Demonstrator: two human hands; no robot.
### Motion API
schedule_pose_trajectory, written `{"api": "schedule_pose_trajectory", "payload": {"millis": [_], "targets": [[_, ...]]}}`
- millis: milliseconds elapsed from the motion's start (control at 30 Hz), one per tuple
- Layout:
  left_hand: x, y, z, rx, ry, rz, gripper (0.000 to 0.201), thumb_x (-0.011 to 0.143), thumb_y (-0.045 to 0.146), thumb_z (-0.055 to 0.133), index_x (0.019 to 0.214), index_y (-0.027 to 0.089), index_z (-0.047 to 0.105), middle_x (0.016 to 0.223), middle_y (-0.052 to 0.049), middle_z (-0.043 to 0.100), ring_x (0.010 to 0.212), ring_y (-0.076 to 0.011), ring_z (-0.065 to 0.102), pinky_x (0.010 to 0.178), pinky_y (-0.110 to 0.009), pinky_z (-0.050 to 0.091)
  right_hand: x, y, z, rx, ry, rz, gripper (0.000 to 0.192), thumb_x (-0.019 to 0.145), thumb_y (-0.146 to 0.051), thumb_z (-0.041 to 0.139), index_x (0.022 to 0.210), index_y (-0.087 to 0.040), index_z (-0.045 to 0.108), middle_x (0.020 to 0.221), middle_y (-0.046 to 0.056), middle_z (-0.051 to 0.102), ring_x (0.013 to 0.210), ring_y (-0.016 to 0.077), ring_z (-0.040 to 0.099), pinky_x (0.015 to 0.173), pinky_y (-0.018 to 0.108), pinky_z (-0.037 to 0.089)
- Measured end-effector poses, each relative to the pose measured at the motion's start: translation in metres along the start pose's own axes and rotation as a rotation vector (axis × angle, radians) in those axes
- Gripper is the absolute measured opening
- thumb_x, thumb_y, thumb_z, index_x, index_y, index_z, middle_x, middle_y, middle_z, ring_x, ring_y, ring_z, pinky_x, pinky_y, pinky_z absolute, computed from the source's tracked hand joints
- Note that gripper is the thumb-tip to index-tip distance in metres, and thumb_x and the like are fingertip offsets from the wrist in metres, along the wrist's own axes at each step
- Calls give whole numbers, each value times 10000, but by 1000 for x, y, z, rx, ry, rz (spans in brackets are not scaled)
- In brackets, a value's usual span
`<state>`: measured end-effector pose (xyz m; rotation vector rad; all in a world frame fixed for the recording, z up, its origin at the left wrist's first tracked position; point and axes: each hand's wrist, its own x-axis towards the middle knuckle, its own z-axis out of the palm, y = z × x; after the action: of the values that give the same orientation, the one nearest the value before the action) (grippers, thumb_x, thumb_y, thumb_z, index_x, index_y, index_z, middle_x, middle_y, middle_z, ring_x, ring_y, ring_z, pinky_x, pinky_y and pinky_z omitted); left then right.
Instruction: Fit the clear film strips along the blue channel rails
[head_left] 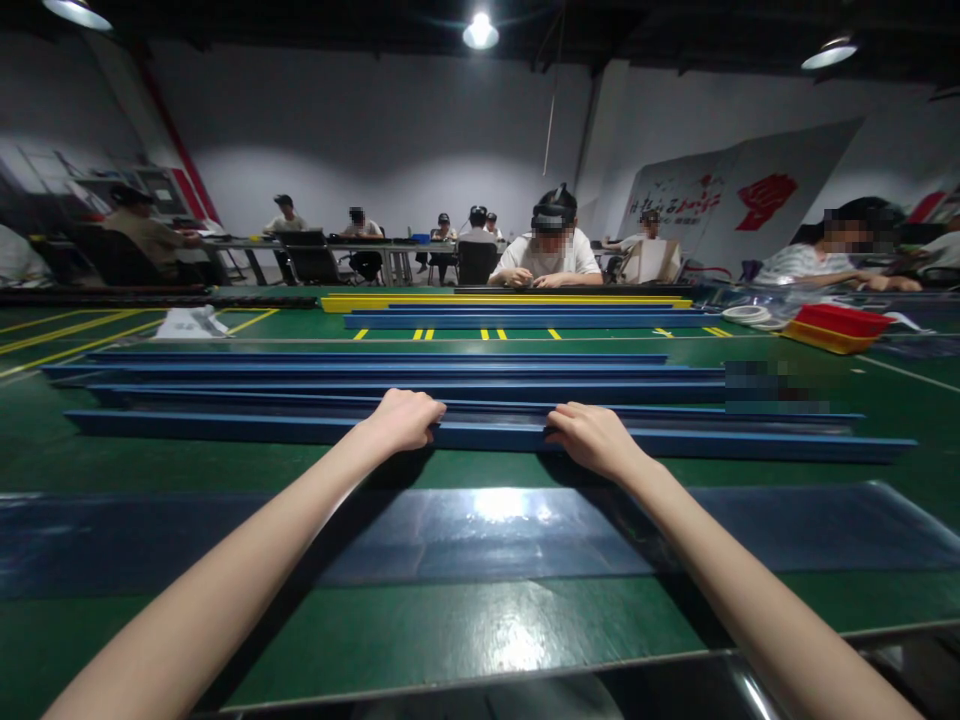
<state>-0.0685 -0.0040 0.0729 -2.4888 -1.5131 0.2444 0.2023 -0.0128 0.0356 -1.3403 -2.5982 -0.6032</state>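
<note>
A long blue channel strip [491,436] lies crosswise on the green table, nearest me among several like it. My left hand [407,418] is closed over its edge left of the middle. Right of the middle, my right hand [589,435] grips the same strip, fingers curled over the rim. The fingertips of both hands are partly hidden inside the channel. Just behind it rest more blue strips [300,372], roughly parallel. Between the strip and me a clear plastic sheet [480,535] lies flat, shining under the lamp.
Farther back are yellow strips [510,301] and another blue strip [450,321] over yellow table markings. A red and yellow tray [836,328] and a white roll [750,316] stand at the right. White paper [190,322] lies at the left. A co-worker [551,245] sits opposite.
</note>
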Motion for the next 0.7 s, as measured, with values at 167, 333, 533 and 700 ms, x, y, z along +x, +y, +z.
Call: {"api": "schedule_pose_trajectory", "payload": {"millis": [167, 333, 533, 700], "targets": [[-5, 0, 5, 21, 53, 3, 153, 705, 116, 533, 815, 199, 599, 895, -56, 651, 842, -228, 613, 605, -279, 413, -2, 3, 3, -8, 11, 14, 144, 834, -223, 477, 759, -164, 585, 764, 44, 622, 709, 138, 548, 573, 247, 284], [8, 21, 1, -57, 121, 80, 157, 736, 253, 584, 887, 210, 593, 943, -36, 642, 871, -206, 604, 638, -266, 421, 10, -6, 4, 10, -7, 31, 136, 831, -223, 474, 772, -166, 583, 785, 44, 628, 731, 140, 552, 563, 248, 276], [30, 40, -3, -48, 160, 137, 128, 717, 148, 533, 825, 192, 587, 909, -53, 653, 871, -208, 607, 620, -257, 409, 23, -19, 7, 9, 40, 23, 121, 831, -180, 458, 791, -166, 571, 801, 47, 624, 729, 143, 540, 588, 260, 274], [32, 31, -6, -14, 96, 139, 174, 684, 166, 531, 848, 203, 579, 890, -63, 657, 850, -223, 610, 586, -259, 400, 23, -23, 10, -2, 81, 15, 105, 841, -224, 473, 812, -171, 559, 824, 46, 623, 771, 154, 526, 609, 263, 278]]}}
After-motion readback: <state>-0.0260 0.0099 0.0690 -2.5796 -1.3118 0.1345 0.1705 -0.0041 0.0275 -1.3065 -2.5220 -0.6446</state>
